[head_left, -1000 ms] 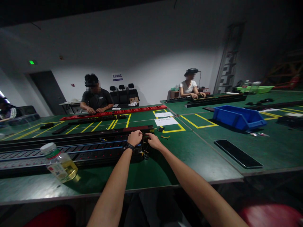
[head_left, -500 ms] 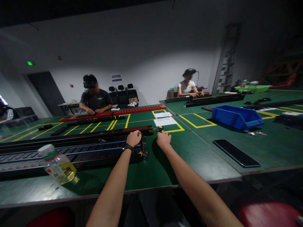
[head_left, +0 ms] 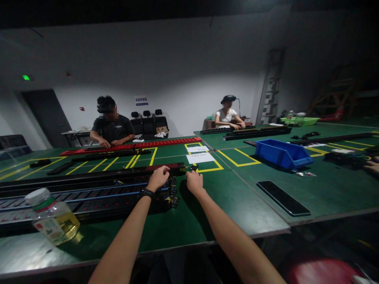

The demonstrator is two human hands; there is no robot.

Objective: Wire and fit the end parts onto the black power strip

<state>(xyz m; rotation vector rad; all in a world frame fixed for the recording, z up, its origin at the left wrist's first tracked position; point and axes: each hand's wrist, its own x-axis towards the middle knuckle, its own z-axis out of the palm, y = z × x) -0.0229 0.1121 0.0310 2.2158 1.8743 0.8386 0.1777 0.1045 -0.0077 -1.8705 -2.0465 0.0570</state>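
My left hand (head_left: 159,178), with a black watch on its wrist, has its fingers curled over the right end of a long black rail (head_left: 139,171). My right hand (head_left: 195,182) is closed on a small black connector (head_left: 194,168), just beyond the rail's end. A bit of yellow shows between connector and rail. Nearer to me lies a long black strip assembly (head_left: 112,194) with blue lines and red dots. Black connectors (head_left: 174,202) hang at its right end, beside my left wrist. The undersides of my fingers are hidden.
A bottle of yellow liquid (head_left: 56,223) stands front left. To the right are a phone (head_left: 282,198) and a blue bin (head_left: 281,154). White paper labels (head_left: 200,157) lie ahead. Two people work across the green table, near a red rail (head_left: 166,142); another hand (head_left: 372,165) shows far right.
The view has turned slightly, so most things sit further left and the bottle lower. A hand has come into view at the far right. My own hands keep nearly the same pose.
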